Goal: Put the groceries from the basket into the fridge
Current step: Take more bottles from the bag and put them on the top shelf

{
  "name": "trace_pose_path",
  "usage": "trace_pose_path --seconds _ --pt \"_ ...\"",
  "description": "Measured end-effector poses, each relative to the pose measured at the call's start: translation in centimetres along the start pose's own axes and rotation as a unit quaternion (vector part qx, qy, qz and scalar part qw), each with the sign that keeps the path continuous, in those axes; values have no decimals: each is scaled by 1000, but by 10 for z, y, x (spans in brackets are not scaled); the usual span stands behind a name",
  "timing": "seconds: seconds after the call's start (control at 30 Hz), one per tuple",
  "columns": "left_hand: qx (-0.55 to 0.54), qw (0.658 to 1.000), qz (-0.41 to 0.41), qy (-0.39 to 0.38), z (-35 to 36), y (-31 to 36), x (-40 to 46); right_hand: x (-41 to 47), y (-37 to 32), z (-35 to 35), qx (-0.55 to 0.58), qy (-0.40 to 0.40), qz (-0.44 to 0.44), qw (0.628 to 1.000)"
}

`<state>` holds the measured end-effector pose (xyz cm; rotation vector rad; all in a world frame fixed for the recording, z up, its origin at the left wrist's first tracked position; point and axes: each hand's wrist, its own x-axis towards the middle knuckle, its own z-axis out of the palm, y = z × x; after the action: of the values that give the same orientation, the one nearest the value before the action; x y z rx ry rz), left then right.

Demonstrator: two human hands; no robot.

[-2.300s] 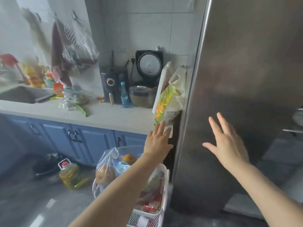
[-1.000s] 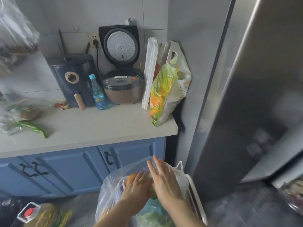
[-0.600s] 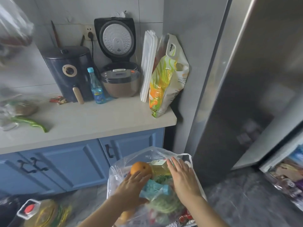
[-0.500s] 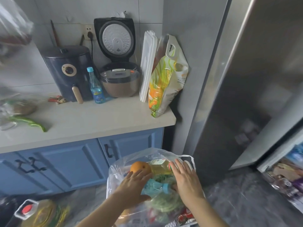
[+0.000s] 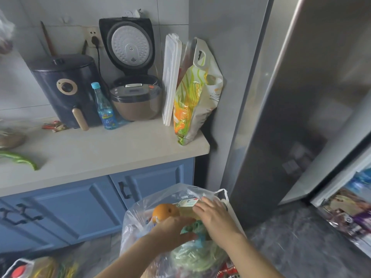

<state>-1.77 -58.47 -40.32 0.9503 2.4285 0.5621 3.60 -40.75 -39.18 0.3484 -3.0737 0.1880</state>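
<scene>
Reaching into the clear plastic grocery bag (image 5: 160, 199) — left hand (image 5: 170, 231) and right hand (image 5: 215, 219) lie flat-fingered, no grip yet. Round orange fruit (image 5: 165, 212): firm, light, rolls — cup it underneath.

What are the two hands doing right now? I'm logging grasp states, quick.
Left hand: open, fingers straight, touching the groceries by the orange.
Right hand: open, fingers resting flat on a pale package.
</scene>
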Motion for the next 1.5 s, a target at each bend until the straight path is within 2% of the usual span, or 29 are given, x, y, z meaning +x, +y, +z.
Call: trace_pose_path --seconds 0.1,0.23,0.33,0.53,0.7,0.83,0.97,1.13,1.23,1.5 --pt "29 998 -17 -55 0 -7 0 0 15 10 -51 -5 120 991" --pt "22 999 14 -30 3 -13 -5 -8 29 20 -44 1 177 983" --pt "97 995 15 -16 5 -21 -9 -12 34 24 -31 -9 167 985" --pt "95 994 51 -10 4 -19 -11 -11 34 23 -54 41 153 986" --pt "89 996 27 -4 1 -17 -11 -10 25 16 -73 69 128 987" --pt "49 997 -6 53 -6 -20 -12 -11 14 8 -73 62 107 990" --pt "34 994 -3 99 -9 -22 -14 -16 6 -10 -54 51 70 995" --pt "-32 981 -13 190 -12 -15 -22 -26 -1 -25 25 114 40 992" --pt "-56 972 -25 227 -22 -3 -27 -33 -7 -38 88 153 60 982" --pt "-63 964 -3 258 -57 26 -37 -35 -10 -84 96 160 91 978"
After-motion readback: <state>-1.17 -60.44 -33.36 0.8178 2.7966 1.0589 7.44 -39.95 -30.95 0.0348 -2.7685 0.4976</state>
